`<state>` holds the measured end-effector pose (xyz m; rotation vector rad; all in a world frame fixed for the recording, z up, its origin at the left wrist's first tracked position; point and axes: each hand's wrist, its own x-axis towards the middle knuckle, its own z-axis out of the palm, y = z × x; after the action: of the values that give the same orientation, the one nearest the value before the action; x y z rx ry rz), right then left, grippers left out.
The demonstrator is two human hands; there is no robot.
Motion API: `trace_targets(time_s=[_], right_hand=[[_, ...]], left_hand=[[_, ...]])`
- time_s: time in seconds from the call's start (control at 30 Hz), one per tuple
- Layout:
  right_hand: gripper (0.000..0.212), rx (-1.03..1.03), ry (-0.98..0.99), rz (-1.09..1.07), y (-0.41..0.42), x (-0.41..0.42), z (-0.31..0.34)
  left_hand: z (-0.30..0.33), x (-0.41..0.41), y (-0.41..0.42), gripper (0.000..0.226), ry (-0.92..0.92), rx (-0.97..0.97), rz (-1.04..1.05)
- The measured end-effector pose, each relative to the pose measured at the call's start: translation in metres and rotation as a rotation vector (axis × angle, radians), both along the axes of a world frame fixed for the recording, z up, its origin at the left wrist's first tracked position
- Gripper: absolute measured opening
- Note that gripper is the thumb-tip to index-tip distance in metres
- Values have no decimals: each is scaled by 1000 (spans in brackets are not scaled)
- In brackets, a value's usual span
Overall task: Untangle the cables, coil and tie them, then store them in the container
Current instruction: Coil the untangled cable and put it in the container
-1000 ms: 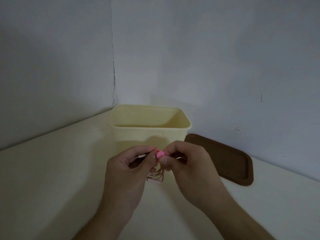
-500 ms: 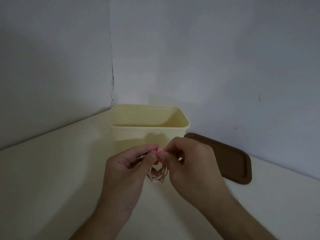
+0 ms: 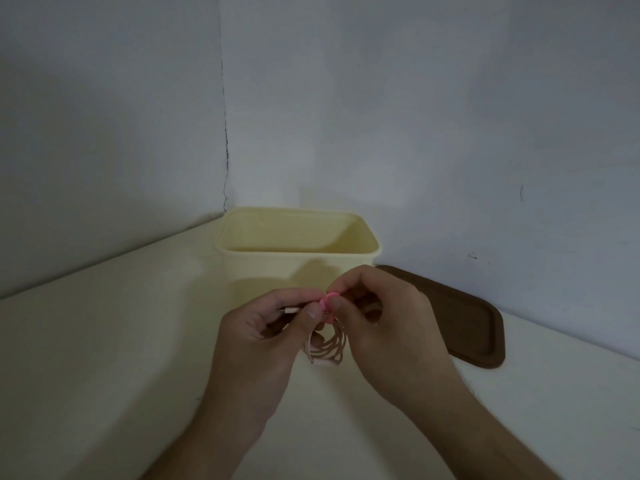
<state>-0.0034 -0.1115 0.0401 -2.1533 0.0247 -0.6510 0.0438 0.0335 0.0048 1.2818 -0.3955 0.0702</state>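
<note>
A coiled pale pink cable (image 3: pixel 325 348) hangs in loops just in front of the cream container (image 3: pixel 298 268), held above the table (image 3: pixel 104 358) between both hands. A small bright pink tie (image 3: pixel 327 303) sits at the top of the coil, pinched where the fingertips meet. The left hand (image 3: pixel 263 341) has its grip clenched on the coil and tie, thumb pressed beside the pink band; a cable end pokes out near its fingers. The right hand (image 3: pixel 384 327) grasps the tie from the other side, though dim light hides exactly how. Right of the container, a brown lid (image 3: pixel 467 327) lies flat against the wall (image 3: pixel 450 116).
</note>
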Motion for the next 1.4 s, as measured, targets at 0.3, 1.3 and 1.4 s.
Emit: trace_targets(time_s=[0.3, 1.3, 1.4], right_hand=[[16, 19, -52, 3, 5, 1, -6], [18, 312, -62, -108, -19, 1, 23], [15, 294, -91, -228, -26, 7, 43]], left_hand=[[0, 1, -2, 18, 14, -27, 109], [15, 32, 13, 13, -150, 543, 394], [3, 18, 12, 8, -70, 461, 386]])
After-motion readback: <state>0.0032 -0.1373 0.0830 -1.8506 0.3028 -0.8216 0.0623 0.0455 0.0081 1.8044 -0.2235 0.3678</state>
